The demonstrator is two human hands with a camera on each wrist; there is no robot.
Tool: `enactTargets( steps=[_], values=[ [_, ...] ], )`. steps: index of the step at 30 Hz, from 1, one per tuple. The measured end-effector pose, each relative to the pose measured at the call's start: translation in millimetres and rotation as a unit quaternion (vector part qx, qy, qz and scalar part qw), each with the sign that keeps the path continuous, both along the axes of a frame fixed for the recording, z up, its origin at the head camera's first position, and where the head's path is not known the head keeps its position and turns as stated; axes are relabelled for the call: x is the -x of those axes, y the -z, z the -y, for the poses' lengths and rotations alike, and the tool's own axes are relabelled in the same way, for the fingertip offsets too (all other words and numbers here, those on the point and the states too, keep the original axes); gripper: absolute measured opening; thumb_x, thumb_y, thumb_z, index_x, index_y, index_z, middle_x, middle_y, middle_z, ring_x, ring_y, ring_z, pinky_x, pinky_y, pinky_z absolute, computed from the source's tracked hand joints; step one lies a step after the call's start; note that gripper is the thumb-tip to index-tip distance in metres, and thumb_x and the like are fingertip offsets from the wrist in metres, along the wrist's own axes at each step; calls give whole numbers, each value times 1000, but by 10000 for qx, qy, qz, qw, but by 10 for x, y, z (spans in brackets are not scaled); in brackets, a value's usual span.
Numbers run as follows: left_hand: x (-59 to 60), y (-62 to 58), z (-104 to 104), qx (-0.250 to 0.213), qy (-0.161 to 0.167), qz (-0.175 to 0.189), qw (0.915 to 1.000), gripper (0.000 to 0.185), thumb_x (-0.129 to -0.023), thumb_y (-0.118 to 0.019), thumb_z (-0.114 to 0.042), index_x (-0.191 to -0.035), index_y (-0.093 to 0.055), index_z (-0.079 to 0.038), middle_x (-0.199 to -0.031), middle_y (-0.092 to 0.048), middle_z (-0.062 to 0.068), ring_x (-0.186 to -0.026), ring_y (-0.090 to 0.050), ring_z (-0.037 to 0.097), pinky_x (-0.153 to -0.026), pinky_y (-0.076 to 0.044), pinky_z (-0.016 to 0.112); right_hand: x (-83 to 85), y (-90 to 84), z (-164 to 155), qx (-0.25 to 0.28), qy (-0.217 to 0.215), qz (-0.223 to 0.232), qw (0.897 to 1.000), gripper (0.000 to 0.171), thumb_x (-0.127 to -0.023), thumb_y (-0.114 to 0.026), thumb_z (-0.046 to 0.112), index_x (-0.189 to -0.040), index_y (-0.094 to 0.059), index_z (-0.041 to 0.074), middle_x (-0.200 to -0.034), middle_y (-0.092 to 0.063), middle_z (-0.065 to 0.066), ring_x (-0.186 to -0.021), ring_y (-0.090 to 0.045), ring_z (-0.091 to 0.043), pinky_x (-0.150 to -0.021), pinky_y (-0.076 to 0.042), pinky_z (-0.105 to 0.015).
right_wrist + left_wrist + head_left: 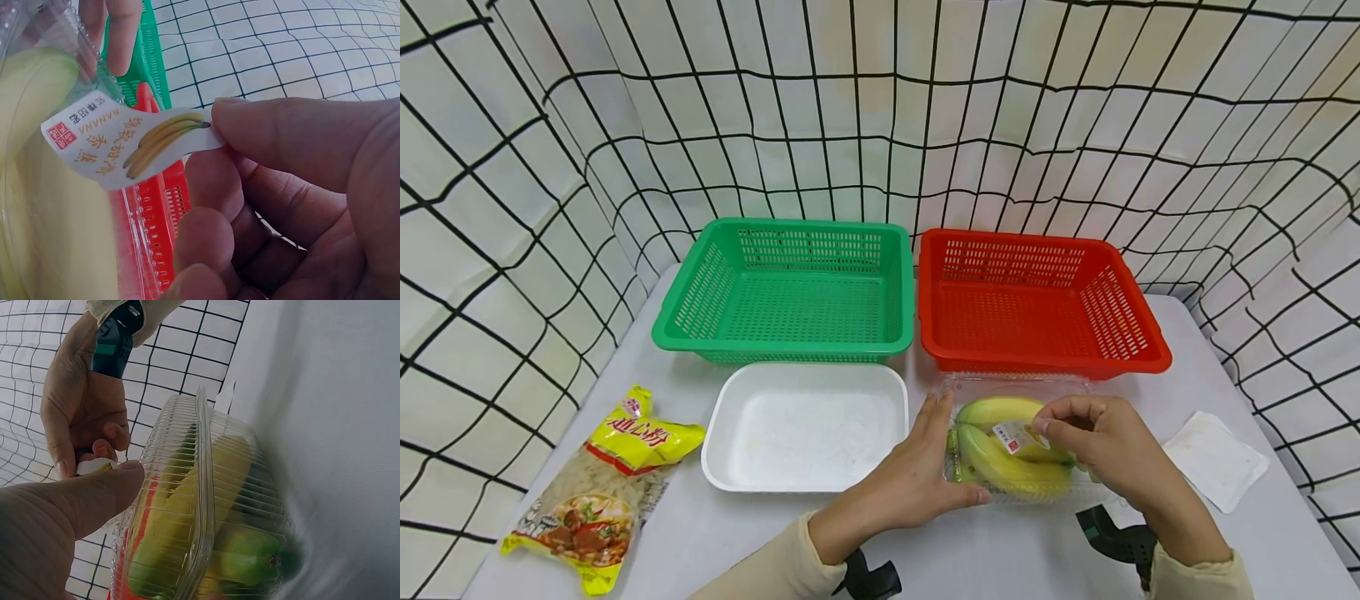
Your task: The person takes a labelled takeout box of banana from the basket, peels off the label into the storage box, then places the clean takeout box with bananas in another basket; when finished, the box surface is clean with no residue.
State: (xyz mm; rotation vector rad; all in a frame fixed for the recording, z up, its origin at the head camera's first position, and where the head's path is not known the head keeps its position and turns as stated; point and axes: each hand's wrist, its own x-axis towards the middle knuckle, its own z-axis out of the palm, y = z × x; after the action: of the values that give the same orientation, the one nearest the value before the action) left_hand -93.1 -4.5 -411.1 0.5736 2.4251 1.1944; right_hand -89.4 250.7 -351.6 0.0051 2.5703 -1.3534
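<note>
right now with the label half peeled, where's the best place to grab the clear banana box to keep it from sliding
Probably by its long side walls, coming from above. The clear banana box lies flat and low on the table, and its ribbed walls look thin, so a wide light hold suits it. The left hand braces its left side while the right hand pinches the label.

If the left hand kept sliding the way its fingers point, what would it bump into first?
Probably the red basket. The left hand rests against the clear banana box, fingers pointing away from the person toward that basket's front rim, though the green basket stands close beside.
</note>
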Motion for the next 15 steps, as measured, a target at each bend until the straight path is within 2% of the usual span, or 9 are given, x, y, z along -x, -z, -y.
enactTargets(
  steps=[8, 15],
  values=[
    [4, 4, 3, -81, 35, -4, 10000, 120, -87, -84, -41, -169, -2, -11, -174, -2, 18, -158, -17, 37, -119, -34, 60, -5, -11, 30, 55, -49, -237, 9997, 18, -99, -73, 22, -105, -78, 6, -98, -75, -7, -91, -60, -25, -72, -55, -31],
    [6, 17, 3, -109, 51, -39, 9999, 120, -87, -84, -41, -169, -1, -12, -174, -2, 17, -160, -13, 34, -119, -34, 60, 2, -18, 56, 134, -68, -339, 9993, 18, -100, -72, 23, -106, -79, 7, -102, -76, -6, -94, -63, -26, -78, -58, -34]
  ],
)
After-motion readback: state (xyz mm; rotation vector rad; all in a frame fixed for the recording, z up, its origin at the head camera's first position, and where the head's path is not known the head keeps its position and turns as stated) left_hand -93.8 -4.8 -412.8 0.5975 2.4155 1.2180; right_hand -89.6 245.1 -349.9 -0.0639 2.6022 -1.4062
